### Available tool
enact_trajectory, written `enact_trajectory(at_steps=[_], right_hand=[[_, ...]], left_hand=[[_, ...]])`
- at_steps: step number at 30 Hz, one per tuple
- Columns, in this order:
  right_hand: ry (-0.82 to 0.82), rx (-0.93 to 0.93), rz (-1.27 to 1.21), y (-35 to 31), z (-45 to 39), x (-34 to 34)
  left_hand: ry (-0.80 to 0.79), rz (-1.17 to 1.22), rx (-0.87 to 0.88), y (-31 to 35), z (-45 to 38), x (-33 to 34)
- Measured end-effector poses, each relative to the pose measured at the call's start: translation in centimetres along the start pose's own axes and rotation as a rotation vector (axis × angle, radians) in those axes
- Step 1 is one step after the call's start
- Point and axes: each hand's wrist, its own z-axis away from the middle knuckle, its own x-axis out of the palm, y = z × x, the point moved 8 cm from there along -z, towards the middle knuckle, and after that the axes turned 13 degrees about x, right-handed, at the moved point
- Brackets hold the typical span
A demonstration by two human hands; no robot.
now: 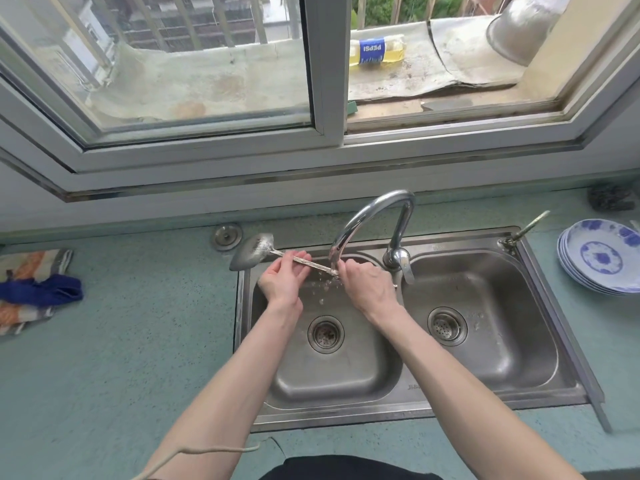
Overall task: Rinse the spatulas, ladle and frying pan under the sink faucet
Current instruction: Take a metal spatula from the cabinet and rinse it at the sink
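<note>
While both hands, left hand [282,277] and right hand [363,284], grip the long-handled steel ladle [254,250], water splashes into the stainless double sink's [401,407] left basin.

The left basin [332,368] lay open below both hands, its back edge crossed by the ladle [258,249] and overhung by the faucet spout [367,216]. The right basin [485,327] was unobstructed; stacked plates [602,261] occupied the worktop's right edge.
</note>
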Motion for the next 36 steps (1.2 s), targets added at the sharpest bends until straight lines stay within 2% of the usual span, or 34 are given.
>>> enact_trajectory(at_steps=[3, 10, 18, 23, 30, 36], right_hand=[[0.0, 0.029, 0.009, 1.1, 0.1, 0.1], [-0.003, 0.109, -0.086, -0.2, 0.2, 0.5], [-0.048, 0.007, -0.152, -3.4, 0.0, 0.0], [-0.051, -0.027, -0.002, 1.1, -0.3, 0.1], [-0.101, 0.034, 0.042, 5.9, 1.0, -0.1], [-0.12, 0.033, -0.046, 5.4, 2.1, -0.4]], left_hand=[[-0.028, -0.029, 0.016, 0.3, 0.0, 0.3], [0.045, -0.018, 0.035, 0.1, 0.9, 0.4], [0.007, 0.012, -0.016, -0.4, 1.8, 0.7], [0.034, -0.041, 0.003, 0.6, -0.1, -0.3], [-0.109, -0.066, -0.062, -1.7, 1.5, 1.7], [-0.316, -0.08, -0.109, -4.0, 5.0, 4.4]])
